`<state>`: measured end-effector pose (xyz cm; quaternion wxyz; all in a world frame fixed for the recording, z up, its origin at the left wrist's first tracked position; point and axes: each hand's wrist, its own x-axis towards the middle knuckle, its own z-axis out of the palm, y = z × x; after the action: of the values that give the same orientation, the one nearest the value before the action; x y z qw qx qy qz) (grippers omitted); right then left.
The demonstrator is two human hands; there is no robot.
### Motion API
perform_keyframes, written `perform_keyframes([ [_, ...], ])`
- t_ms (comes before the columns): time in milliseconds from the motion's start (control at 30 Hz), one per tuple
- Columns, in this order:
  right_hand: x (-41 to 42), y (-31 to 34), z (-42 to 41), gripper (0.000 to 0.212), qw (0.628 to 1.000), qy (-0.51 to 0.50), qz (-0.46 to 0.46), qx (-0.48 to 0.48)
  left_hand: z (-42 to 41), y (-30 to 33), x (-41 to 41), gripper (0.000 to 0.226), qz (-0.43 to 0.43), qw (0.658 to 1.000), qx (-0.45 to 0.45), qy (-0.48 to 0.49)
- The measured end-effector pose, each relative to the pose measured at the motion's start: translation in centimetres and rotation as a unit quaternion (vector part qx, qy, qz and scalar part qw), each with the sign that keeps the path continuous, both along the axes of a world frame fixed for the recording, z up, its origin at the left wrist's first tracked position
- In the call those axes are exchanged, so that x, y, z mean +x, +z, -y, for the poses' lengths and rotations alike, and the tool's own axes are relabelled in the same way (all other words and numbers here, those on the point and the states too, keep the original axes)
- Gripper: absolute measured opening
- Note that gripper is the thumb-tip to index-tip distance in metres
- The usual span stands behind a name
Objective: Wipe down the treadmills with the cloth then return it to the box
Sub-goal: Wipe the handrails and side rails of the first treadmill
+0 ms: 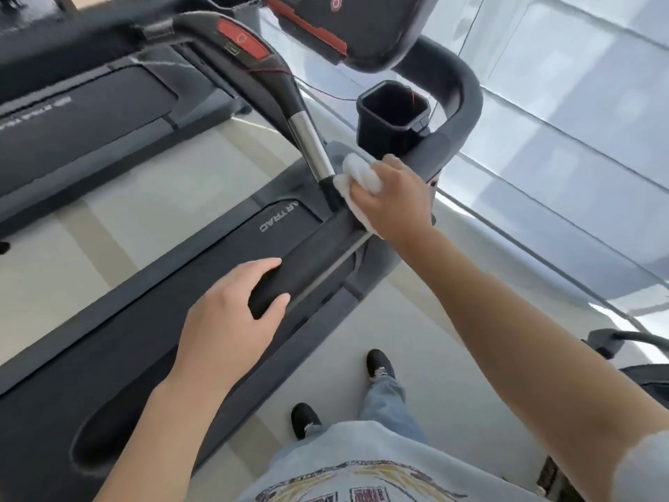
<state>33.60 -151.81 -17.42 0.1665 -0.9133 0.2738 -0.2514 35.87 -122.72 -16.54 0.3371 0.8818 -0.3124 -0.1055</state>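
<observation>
Gym floor (416, 342), pale and smooth, with glass wall panels (579, 103) beyond the right hand.

Treadmill (152, 331), near: dark deck and belt running under and past the left hand; lettering on the belt ahead of that hand.

Second treadmill (72, 128): well apart from both hands, beyond the left one, blurred.

Console (347, 27): black, red markings, above and past the right hand.

Side handrail (307, 262): black padded bar lying between the two hands.

Cup holder (392, 110): black, open-topped, just beyond the right hand.

Chrome tube (311, 146): slanting down to meet the handrail base just beside the right hand.

Left hand (231, 320): fingers curled over the near end of the handrail, gripping it.

Right hand (394, 201): arm extended, closed around the cloth, pressing it onto the far end of the handrail.

Cloth (358, 175): white, bunched, under the right hand's fingers, touching the rail joint; well apart from the left hand.
</observation>
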Motion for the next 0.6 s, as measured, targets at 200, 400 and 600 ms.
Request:
perform_keyframes([
  [200,0.6,1.3,-5.8,0.048,0.986,0.121,-0.115,-0.013,-3.8,-0.4,-1.8,0.047,0.051,0.998,0.013,0.038],
  [400,1.7,1.2,-17.8,0.048,0.938,0.304,-0.164,-0.036,-9.0,-0.5,-3.4,0.047,0.086,0.989,0.039,0.111],
  [600,2.7,0.6,-25.7,0.043,0.904,0.389,-0.15,-0.096,-14.9,-0.9,-4.9,0.046,0.021,0.976,0.004,0.217],
])
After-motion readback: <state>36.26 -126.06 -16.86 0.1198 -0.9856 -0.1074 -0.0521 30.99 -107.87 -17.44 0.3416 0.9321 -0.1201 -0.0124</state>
